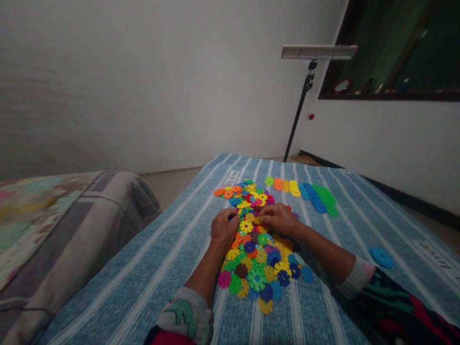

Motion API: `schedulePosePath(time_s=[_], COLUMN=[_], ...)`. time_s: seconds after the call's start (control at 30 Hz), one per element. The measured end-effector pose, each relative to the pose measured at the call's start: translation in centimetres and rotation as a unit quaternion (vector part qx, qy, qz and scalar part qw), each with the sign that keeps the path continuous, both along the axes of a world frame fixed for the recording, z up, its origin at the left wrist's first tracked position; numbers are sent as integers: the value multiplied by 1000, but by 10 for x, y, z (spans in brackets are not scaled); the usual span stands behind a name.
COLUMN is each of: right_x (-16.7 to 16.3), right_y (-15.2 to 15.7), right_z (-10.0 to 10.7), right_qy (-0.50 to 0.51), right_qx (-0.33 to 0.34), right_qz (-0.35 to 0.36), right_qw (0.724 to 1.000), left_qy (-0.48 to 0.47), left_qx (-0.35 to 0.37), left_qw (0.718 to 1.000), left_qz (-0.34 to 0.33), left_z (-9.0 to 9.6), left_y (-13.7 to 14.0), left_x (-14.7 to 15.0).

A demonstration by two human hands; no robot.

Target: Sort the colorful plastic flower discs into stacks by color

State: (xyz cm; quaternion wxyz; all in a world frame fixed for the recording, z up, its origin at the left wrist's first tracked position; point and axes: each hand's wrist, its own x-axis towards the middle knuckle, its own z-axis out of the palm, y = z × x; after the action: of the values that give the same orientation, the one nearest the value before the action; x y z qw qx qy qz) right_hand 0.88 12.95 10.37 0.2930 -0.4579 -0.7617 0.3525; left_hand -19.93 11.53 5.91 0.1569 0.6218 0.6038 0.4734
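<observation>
A long heap of flower-shaped plastic discs point(257, 279) in many colours lies on the blue striped cloth point(172, 268). My left hand point(223, 229) rests at the left side of the heap, fingers curled together, and what they hold, if anything, is hidden. From the right, my right hand point(282, 220) reaches over the heap. Its thumb and fingers are pinched at a dark yellow flower-shaped disc point(258, 221). Beyond that hand, discs sorted by colour lie in overlapping rows, among them a blue row point(316, 200) and a green row point(326, 199).
A few blue discs point(381, 257) lie apart on the right of the cloth. Left of the table stands a surface draped with a grey blanket point(118, 206). A lamp on a black stand point(298, 112) rises behind the far edge, near a dark window point(398, 52).
</observation>
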Motion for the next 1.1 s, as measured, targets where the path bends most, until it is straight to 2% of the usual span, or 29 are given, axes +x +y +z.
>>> schedulePosePath(time_s=[0.1,0.2,0.33,0.43,0.53,0.87,1.1], right_x=[12,31,65,89,102,100,99], right_y=[10,27,60,86,106,143,147], right_z=[2,8,17,18,15,-7,-11], right_qy=[48,70,72,26,-12,-114,-182], right_qx=[-74,-93,-71,-29,-10,-7,13], right_qz=[-38,-95,-210,-301,-348,-316,-311], right_qw=[995,989,972,953,937,942,933], left_qy=[-7,-14,-13,-19,-19,-23,-29], left_qx=[0,1,2,-4,-1,0,-2], left_qw=[1000,1000,1000,1000,1000,1000,1000], left_qz=[-2,-4,0,-1,-2,-4,-10], left_z=[0,0,3,4,5,7,7], left_y=[-1,-2,-3,-3,-4,-8,-9], left_x=[0,0,0,1,1,0,0])
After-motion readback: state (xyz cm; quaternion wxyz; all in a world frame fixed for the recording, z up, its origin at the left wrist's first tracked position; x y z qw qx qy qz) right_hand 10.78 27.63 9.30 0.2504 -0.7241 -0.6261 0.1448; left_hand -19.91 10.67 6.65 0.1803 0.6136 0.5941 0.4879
